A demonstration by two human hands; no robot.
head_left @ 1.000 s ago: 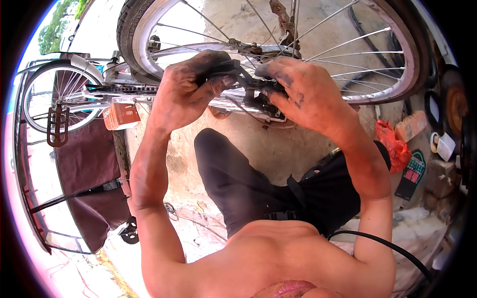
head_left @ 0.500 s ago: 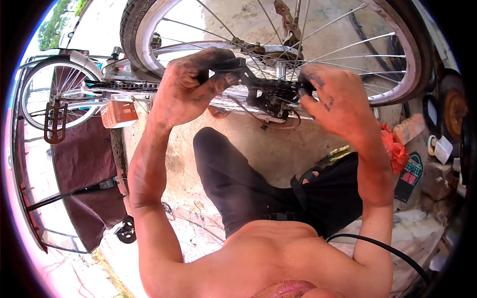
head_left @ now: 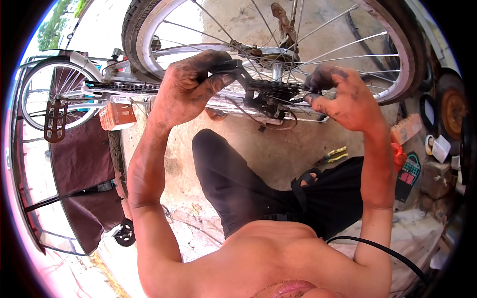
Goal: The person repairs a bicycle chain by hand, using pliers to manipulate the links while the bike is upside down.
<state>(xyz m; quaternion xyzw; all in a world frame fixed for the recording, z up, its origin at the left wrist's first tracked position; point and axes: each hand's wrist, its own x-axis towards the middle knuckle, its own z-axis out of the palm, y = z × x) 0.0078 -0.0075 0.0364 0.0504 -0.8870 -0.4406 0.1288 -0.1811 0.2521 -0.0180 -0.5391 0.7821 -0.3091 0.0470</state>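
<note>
My greasy left hand [head_left: 184,89] grips a black angular part [head_left: 238,70] above the bicycle's drivetrain, with thumb and fingers closed on it. To its right, the chain [head_left: 280,91] and black derailleur parts [head_left: 273,108] hang beside the rear wheel hub [head_left: 276,72]. My blackened right hand [head_left: 345,99] pinches at the right end of the chain, just under the spokes of the wheel [head_left: 400,74]; its fingertips partly hide what they hold. My left thumb covers part of the black piece.
Yellow-handled pliers [head_left: 334,154] lie on the concrete by my sandal [head_left: 305,181]. Bricks [head_left: 405,129], a red bag [head_left: 400,156] and tyres [head_left: 453,111] are at right. At left stand another bicycle wheel [head_left: 37,84], a brick [head_left: 117,118] and a maroon fabric-covered frame [head_left: 79,169].
My right hand has moved rightward, away from my left, uncovering more chain, the derailleur and the hub. My left hand stays about in place. The pliers have come into view below my right hand.
</note>
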